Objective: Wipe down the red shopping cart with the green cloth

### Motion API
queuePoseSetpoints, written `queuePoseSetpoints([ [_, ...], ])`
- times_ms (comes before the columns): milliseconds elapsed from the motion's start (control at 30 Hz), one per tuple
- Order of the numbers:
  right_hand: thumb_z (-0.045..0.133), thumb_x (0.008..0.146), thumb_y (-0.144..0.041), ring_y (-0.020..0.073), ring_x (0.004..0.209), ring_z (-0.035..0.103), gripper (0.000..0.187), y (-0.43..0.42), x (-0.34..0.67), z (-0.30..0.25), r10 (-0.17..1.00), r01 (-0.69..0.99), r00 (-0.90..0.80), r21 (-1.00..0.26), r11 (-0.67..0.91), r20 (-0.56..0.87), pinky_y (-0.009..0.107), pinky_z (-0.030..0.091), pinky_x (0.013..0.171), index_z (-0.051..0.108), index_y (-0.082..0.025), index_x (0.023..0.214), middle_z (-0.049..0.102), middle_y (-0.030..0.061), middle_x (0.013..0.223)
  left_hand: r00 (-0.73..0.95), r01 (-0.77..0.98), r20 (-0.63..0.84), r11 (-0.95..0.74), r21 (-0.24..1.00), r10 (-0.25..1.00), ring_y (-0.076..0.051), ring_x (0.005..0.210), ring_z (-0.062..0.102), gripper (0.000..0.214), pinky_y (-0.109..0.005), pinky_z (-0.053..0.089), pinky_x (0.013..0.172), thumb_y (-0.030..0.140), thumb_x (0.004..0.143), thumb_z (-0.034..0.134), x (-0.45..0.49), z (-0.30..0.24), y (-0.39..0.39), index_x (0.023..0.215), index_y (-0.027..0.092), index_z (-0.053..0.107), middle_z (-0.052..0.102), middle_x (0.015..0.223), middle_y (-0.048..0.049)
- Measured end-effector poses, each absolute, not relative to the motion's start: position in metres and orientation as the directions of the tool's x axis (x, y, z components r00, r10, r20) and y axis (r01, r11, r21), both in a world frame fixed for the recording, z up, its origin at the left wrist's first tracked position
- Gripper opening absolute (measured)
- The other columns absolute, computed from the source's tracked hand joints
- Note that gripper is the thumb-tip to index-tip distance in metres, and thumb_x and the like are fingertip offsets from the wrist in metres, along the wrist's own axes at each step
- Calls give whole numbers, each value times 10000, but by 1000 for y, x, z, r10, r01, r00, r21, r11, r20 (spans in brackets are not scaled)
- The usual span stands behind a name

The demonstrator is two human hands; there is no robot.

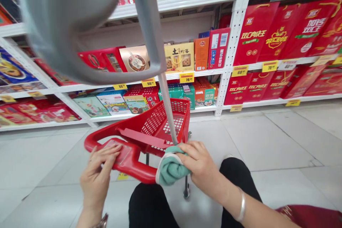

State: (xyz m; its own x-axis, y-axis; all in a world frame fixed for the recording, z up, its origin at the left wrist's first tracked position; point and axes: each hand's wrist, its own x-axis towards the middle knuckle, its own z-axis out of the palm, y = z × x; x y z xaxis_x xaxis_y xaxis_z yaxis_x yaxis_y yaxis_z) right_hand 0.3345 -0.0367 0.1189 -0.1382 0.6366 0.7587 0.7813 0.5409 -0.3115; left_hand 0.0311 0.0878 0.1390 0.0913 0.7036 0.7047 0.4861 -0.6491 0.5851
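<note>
A red plastic shopping cart (146, 128) stands before my knees, its looped handle toward me. My left hand (100, 165) lies on the left part of the handle's middle panel (125, 155), its fingers stretched out over the red plastic. My right hand (197, 160) grips a folded green cloth (172, 169) with a white edge. The cloth is wrapped over the right corner of the handle and hides it. Behind the cloth, a thin metal pole (169, 110) rises to a blurred grey plastic frame (155, 42) close to the camera.
White store shelves (228, 42) with boxed goods and yellow price tags run along the far side. Red gift bags (253, 32) stand at the right. Pale floor tiles (264, 139) spread below. My black-trousered knees are near the cart, and a dark red item (310, 215) lies at lower right.
</note>
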Motion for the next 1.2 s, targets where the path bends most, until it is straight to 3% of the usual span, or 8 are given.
queuePoseSetpoints([
  [200,625,994,-117,211,1028,616,283,-14,354,82,648,821,-134,-283,496,749,352,468,844,778,-259,1186,771,64,1183,-52,368,630,-572,733,774,-301,1108,758,298,-564,482,1192,482,892,726,37,140,115,713,250,674,820,915,-58],
  [367,582,899,-32,206,971,690,363,-7,388,66,715,742,138,-550,383,685,331,555,839,813,-241,1085,786,65,1083,-62,387,484,-426,818,873,-340,1341,658,308,-554,409,1259,531,850,744,33,153,126,792,229,735,829,1076,-115],
  [467,541,839,-1,209,1011,727,468,-5,394,72,701,645,261,-660,385,664,328,595,870,811,-253,1127,778,60,1110,13,469,406,-364,805,914,-365,1423,593,404,-585,376,1274,607,859,710,31,160,117,977,232,803,799,1262,-118],
  [567,544,899,-13,224,1111,708,498,-2,369,86,642,694,224,-582,423,733,368,601,949,774,-262,1263,759,87,1231,125,549,413,-409,729,902,-376,1475,541,457,-619,366,1273,660,896,642,33,157,106,1087,290,828,775,1338,-85],
  [767,606,1039,-165,238,1243,640,262,7,294,78,472,809,-98,-206,551,876,412,587,1042,766,-241,1232,749,91,1296,195,616,454,-469,633,870,-404,1493,508,455,-664,352,1268,708,827,711,29,139,110,967,304,866,776,1329,-102],
  [933,668,992,-227,294,1407,543,356,1,281,60,560,813,-135,-232,534,817,507,479,1138,720,-280,1340,698,84,1423,238,591,449,-495,637,861,-369,1466,541,415,-610,380,1267,694,838,710,19,142,119,912,318,866,784,1318,-77],
  [1067,732,925,-545,403,1501,440,560,-11,277,65,675,811,-124,-318,492,728,669,286,1234,670,-278,1414,624,102,1532,230,574,425,-475,667,875,-379,1479,525,411,-609,366,1273,691,817,735,19,146,116,897,310,866,771,1347,-89],
  [1200,742,960,-334,367,1454,502,404,-8,269,62,620,843,-69,-287,455,781,615,378,1199,707,-303,1361,663,87,1491,249,565,415,-480,672,875,-382,1488,516,424,-618,339,1287,692,835,716,19,148,112,914,304,867,765,1356,-99],
])
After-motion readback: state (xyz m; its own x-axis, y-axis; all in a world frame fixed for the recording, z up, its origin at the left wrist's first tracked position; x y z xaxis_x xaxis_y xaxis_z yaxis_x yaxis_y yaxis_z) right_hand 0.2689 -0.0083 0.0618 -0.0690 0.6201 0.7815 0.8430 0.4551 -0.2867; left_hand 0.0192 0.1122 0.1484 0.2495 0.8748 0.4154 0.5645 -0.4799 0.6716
